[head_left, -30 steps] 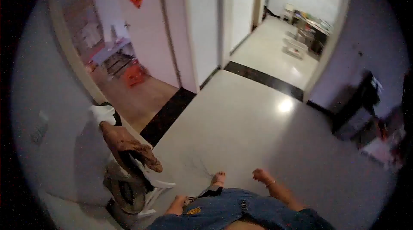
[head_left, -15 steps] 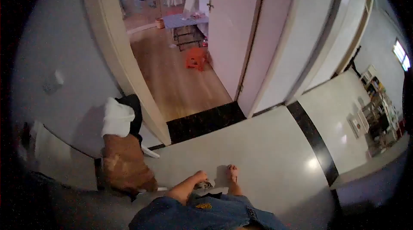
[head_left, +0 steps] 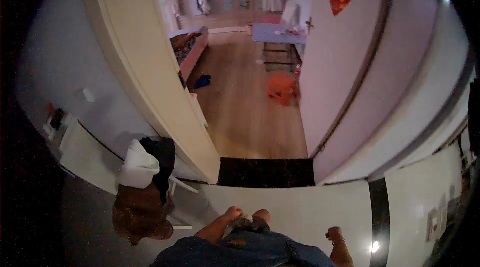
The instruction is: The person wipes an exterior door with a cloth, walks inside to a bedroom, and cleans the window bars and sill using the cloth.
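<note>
Two hands: left hand (head_left: 233, 213) at six o'clock, curled beside one patterned item (head_left: 243, 221), grip cannot be told; right hand (head_left: 334, 233) at five, half-curled, blurred. One chair (head_left: 186, 186), eight o'clock, bearing one white cloth (head_left: 137, 164), one brown cloth (head_left: 142, 212).

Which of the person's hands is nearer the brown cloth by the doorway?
The left hand, on the same side of the body as the brown cloth; the right hand is away on the body's other side.
</note>
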A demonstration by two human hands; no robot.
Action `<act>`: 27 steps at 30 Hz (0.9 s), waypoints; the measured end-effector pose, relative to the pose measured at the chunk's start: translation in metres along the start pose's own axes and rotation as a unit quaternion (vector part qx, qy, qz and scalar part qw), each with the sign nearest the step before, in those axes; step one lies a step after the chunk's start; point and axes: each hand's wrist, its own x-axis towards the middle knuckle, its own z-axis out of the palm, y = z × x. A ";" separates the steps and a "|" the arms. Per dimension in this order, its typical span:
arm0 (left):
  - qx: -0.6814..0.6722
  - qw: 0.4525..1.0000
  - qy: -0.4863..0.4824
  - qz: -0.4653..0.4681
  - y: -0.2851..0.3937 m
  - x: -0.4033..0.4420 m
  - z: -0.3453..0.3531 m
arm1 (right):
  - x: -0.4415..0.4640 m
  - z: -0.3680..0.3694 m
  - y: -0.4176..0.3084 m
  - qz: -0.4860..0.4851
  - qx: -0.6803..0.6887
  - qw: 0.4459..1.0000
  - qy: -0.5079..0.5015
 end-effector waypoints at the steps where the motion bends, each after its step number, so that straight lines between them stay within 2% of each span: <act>1: 0.007 1.000 0.002 -0.011 -0.008 0.007 -0.006 | -0.016 0.036 -0.078 0.034 -0.074 0.996 0.045; 2: 0.021 1.000 0.001 -0.022 -0.015 0.011 -0.012 | 0.036 0.048 -0.079 -0.072 -0.121 0.990 -0.014; 4: 0.052 0.997 -0.022 -0.055 -0.032 0.013 -0.021 | 0.032 0.096 -0.168 -0.112 -0.172 0.977 -0.063; 6: 0.064 0.993 -0.050 -0.090 -0.043 0.020 -0.033 | 0.055 0.144 -0.205 -0.135 -0.126 0.972 -0.144; 7: 0.065 0.990 -0.061 -0.106 -0.047 0.028 -0.042 | 0.083 0.164 -0.208 -0.206 -0.249 0.929 -0.182; 8: 0.064 0.988 -0.071 -0.121 -0.049 0.036 -0.052 | 0.092 0.180 -0.220 -0.180 -0.155 0.935 -0.263; 9: 0.063 0.987 -0.079 -0.128 -0.046 0.048 -0.071 | 0.148 0.191 -0.194 -0.405 -0.412 0.766 -0.281; 10: 0.070 0.986 -0.079 -0.127 -0.043 0.060 -0.090 | 0.158 0.201 -0.211 -0.377 -0.443 0.758 -0.296; 12: 0.087 0.988 -0.065 -0.106 -0.031 0.093 -0.131 | 0.164 0.219 -0.260 -0.191 -0.407 0.844 -0.291; 14: 0.109 0.990 -0.044 -0.076 -0.019 0.138 -0.165 | 0.188 0.229 -0.311 -0.115 -0.381 0.877 -0.268; 19: 0.105 0.993 0.055 -0.014 0.020 0.265 -0.249 | 0.254 0.264 -0.424 -0.083 -0.331 0.914 -0.222; 21: 0.041 0.991 0.124 -0.013 0.022 0.314 -0.269 | 0.277 0.284 -0.457 -0.076 -0.327 0.917 -0.215; 22: 0.033 0.993 0.101 -0.059 0.044 0.324 -0.291 | 0.291 0.293 -0.471 -0.072 -0.330 0.915 -0.218; 23: 0.025 0.992 0.106 -0.064 0.049 0.336 -0.307 | 0.306 0.303 -0.487 -0.070 -0.339 0.911 -0.224; 24: 0.261 0.960 0.075 0.071 0.053 0.349 -0.317 | 0.322 0.311 -0.499 -0.065 -0.351 0.905 -0.231; 25: 0.475 0.857 0.036 0.198 0.054 0.362 -0.325 | 0.342 0.321 -0.516 -0.068 -0.367 0.896 -0.241; 26: 0.462 0.865 0.041 0.191 0.057 0.370 -0.333 | 0.359 0.332 -0.531 -0.063 -0.385 0.886 -0.249; 27: 0.335 0.926 0.092 0.145 0.056 0.373 -0.341 | 0.379 0.344 -0.549 -0.063 -0.404 0.876 -0.257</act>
